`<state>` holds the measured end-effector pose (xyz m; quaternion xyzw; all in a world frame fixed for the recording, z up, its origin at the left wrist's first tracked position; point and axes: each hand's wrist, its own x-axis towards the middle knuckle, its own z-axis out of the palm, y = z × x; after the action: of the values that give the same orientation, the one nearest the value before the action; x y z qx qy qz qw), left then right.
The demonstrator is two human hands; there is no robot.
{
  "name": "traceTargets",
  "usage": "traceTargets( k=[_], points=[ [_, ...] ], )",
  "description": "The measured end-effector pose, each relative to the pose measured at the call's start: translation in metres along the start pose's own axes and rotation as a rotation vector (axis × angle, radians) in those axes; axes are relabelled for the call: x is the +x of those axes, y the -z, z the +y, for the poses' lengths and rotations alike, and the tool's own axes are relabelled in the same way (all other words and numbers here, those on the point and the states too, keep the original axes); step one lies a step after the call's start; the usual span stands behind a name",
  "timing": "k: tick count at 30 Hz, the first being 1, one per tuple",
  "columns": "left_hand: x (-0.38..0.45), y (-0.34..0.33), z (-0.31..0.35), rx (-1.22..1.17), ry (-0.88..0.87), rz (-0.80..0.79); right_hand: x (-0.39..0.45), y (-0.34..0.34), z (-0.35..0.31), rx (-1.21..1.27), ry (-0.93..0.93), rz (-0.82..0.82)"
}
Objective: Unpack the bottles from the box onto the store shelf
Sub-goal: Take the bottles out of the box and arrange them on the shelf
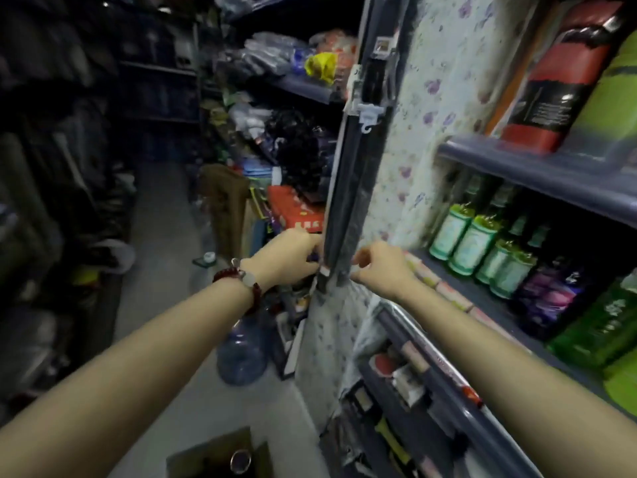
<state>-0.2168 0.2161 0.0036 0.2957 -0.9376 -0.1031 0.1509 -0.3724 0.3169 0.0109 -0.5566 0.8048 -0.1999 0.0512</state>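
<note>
Both hands are up at the dark upright post (339, 215) of the shelving unit. My left hand (293, 255) has its fingers curled narrow against the post's left edge, apparently pinching something small and dark; what it is, I cannot tell. My right hand (381, 265) is half-closed in a narrow grip just beside the post's right face, fingertips on a small pale piece, perhaps a tag or clip; too blurred to name. A red bead bracelet (241, 276) sits on the left wrist. Neither hand holds a bottle. The box (220, 455) is on the floor at the bottom of the view, flaps open, with the round top of one bottle (240, 460) showing inside. The target shelf (537, 343) lies to the right, already carrying green-labelled bottles (472, 241) in rows, with dark and green packs nearer me. A large blue water jug (241, 353) stands on the floor beside the post. Judgement: this is a pause between transfers, hands busy with a fitting on the post, not unpacking. Next move calls for releasing the post, lowering toward the box, and gripping the exposed bottle by its neck.
</note>
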Motion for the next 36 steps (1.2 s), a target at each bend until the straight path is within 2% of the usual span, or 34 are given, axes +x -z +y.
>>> traceTargets(
  k=[5, 10, 20, 31, 36],
  points=[
    [-0.061, -0.034, -0.079, 0.044, 0.145, -0.083, 0.012, -0.103, -0.045, 0.068, 0.021, -0.181],
    [-0.109, -0.096, -0.159, 0.007, 0.302, -0.207, 0.008, -0.218, -0.071, 0.098, 0.013, -0.349],
    [-0.189, -0.289, -0.273, -0.177, 0.605, -0.322, -0.018, -0.449, -0.016, 0.256, -0.029, -0.594],
    [-0.279, -0.514, -0.342, -0.266, 0.724, -0.367, -0.065, -0.685, 0.052, 0.331, 0.006, -0.658],
    [-0.326, -0.599, -0.350, -0.325, 0.795, -0.214, -0.098, -0.761, 0.070, 0.468, -0.060, -0.616]
  ],
)
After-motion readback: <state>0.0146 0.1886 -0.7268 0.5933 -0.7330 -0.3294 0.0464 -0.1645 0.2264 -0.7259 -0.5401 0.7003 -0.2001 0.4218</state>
